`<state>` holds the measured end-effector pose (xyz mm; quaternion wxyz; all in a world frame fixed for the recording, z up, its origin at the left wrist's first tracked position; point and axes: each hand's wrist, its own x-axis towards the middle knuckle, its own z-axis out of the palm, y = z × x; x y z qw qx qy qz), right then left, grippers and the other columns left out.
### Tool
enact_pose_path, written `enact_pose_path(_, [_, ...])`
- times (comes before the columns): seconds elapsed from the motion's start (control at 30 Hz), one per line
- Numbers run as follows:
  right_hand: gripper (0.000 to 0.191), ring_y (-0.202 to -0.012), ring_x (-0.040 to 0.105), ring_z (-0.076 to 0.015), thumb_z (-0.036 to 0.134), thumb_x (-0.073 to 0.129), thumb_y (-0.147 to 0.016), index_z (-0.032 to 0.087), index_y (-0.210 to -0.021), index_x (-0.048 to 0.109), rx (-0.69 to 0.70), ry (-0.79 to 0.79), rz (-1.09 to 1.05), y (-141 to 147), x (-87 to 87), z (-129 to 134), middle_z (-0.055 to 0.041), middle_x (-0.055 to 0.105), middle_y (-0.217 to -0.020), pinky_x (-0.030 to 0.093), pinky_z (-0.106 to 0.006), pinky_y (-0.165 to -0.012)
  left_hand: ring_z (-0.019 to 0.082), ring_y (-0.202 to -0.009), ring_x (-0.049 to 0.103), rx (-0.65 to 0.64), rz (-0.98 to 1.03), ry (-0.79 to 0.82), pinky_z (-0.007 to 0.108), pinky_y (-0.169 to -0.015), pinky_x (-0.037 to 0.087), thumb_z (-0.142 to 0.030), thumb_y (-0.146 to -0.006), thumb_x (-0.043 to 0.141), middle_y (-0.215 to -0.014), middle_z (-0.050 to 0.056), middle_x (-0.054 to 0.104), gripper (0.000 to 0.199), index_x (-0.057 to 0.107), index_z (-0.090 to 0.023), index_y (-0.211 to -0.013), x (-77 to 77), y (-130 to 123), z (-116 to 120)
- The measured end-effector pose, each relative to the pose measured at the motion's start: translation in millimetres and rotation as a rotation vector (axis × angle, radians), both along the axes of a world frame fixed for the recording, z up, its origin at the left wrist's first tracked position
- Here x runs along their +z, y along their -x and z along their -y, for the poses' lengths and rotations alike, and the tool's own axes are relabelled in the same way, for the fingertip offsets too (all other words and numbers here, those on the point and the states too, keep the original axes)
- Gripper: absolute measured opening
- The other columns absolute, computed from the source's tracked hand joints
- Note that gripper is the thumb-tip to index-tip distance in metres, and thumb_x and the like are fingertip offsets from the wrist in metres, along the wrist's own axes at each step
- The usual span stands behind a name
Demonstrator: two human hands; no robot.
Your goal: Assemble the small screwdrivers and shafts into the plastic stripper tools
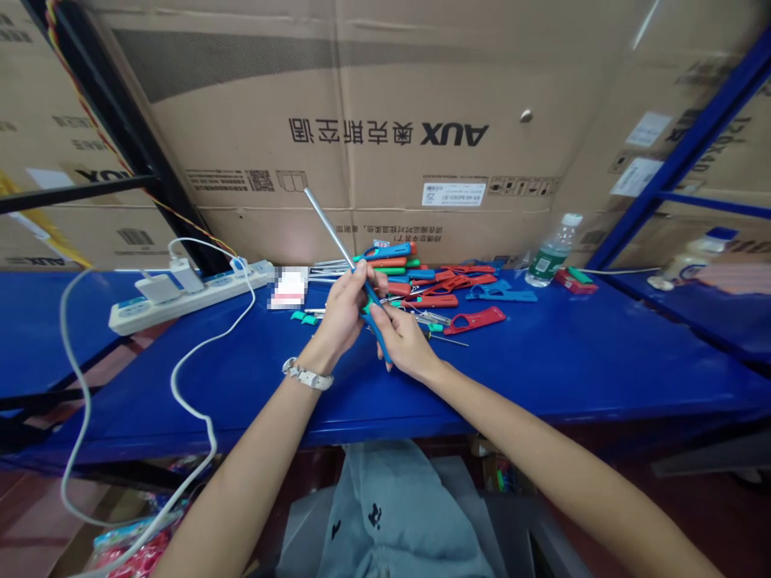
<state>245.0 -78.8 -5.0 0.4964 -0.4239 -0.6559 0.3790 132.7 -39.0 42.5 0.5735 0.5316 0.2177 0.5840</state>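
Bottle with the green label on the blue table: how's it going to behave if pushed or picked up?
The bottle looks tall for its base, so a push near the white cap would probably tip it. The clear wall looks like thin plastic, likely to give under a firm grip. Fill level isn't clear, so can't call the weight.

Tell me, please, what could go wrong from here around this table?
The left hand and right hand both hold the blue-handled tool close to the loose pile; a slip might drop it there. The white cable hangs over the table edge near the left forearm, so a snag could tug the power strip.
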Motion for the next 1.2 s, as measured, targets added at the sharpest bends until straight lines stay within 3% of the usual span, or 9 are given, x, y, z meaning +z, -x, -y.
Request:
enact_pose_path(0.17, [0.046,-0.031,0.05,-0.0113,0.064,0.052,-0.097,0.021,-0.085,0.062,-0.095,-0.066,-0.011,-3,-3.2,-1,0.0067,0.056,-0.047,0.037,-0.022,-0.035,0.023,-0.093,0.073,-0.109,-0.005,0.108,0.033,-0.076,0.06,-0.054,-0.096,0.06,-0.095,0.01,0.075,0.038,0.069,-0.018,-0.101,-8.8,2,0])
enact_pose_path(0.27, [0.047,-0.035,0.052,-0.0113,0.062,0.054,-0.096,0.02,-0.076,0.063,-0.16,-0.111,0.02,-2,-3.7,-1,0.0041,0.058,-0.048,0.041,-0.023,-0.04,0.026,-0.092,0.075,-0.132,-0.025,0.163,0.035,-0.072,0.062,-0.06,-0.095,0.06,-0.089,0.011,0.076,0.044,0.07,-0.017,-0.095,-13.0,2,0])
enact_pose_path(0.4, [0.046,-0.04,0.058,-0.0123,0.06,0.055,-0.097,0.02,-0.078,0.066,-0.212,-0.153,0.07,0,-4.1,1,0.0022,0.061,-0.051,0.046,-0.023,-0.046,0.025,-0.081,0.076,-0.045,0.002,0.147,0.032,-0.061,0.061,-0.064,-0.092,0.063,-0.079,0.009,0.075,0.048,0.066,-0.017,-0.085,-16.1,0,5])
enact_pose_path(0.47, [0.044,-0.042,0.061,-0.0127,0.06,0.055,-0.097,0.019,-0.083,0.067,-0.165,-0.144,0.051,1,-3.7,2,0.0021,0.063,-0.054,0.048,-0.023,-0.048,0.022,-0.076,0.075,0.007,0.01,0.127,0.029,-0.055,0.059,-0.065,-0.091,0.063,-0.077,0.008,0.074,0.048,0.063,-0.018,-0.082,-16.6,1,7])
enact_pose_path(0.63, [0.045,-0.033,0.054,-0.012,0.063,0.048,-0.098,0.02,-0.095,0.058,0.181,0.06,-0.032,1,-3.9,4,0.0058,0.062,-0.053,0.04,-0.021,-0.036,0.019,-0.067,0.072,0.054,0.001,0.135,0.024,-0.043,0.047,-0.067,-0.091,0.061,-0.07,0.005,0.072,0.048,0.06,-0.02,-0.08,-16.0,7,4])
enact_pose_path(0.73, [0.043,-0.031,0.047,-0.0103,0.061,0.048,-0.099,0.021,-0.087,0.057,0.092,0.002,0.024,-2,-6.4,4,0.0063,0.057,-0.049,0.035,-0.021,-0.036,0.019,-0.065,0.07,0.035,-0.017,0.137,0.024,-0.042,0.044,-0.069,-0.09,0.061,-0.07,0.005,0.071,0.049,0.061,-0.02,-0.082,-16.3,9,2])
enact_pose_path(1.0, [0.038,-0.049,0.058,-0.0159,0.049,0.052,-0.099,0.022,-0.072,0.057,-0.198,-0.273,0.283,-5,-5.2,6,-0.001,0.062,-0.056,0.042,-0.027,-0.053,0.017,-0.071,0.071,0.088,0.02,0.12,0.026,-0.057,0.053,-0.06,-0.087,0.071,-0.07,0.004,0.07,0.043,0.06,-0.019,-0.077,-16.2,6,3])
enact_pose_path(1.07, [0.037,-0.048,0.057,-0.0154,0.05,0.051,-0.1,0.022,-0.075,0.057,-0.183,-0.258,0.259,-2,-5.5,8,-0.0004,0.062,-0.056,0.042,-0.027,-0.053,0.016,-0.067,0.07,0.057,0.054,0.158,0.025,-0.054,0.052,-0.059,-0.086,0.072,-0.066,0.002,0.067,0.043,0.059,-0.019,-0.078,-15.8,6,4])
enact_pose_path(1.2, [0.041,-0.039,0.052,-0.0126,0.055,0.043,-0.103,0.022,-0.08,0.053,0.012,-0.117,0.078,4,-8.8,10,0.0044,0.057,-0.049,0.042,-0.025,-0.048,0.012,-0.058,0.064,-0.07,0.103,0.212,0.02,-0.042,0.041,-0.057,-0.086,0.074,-0.065,-0.002,0.062,0.042,0.057,-0.019,-0.081,-14.8,6,7])
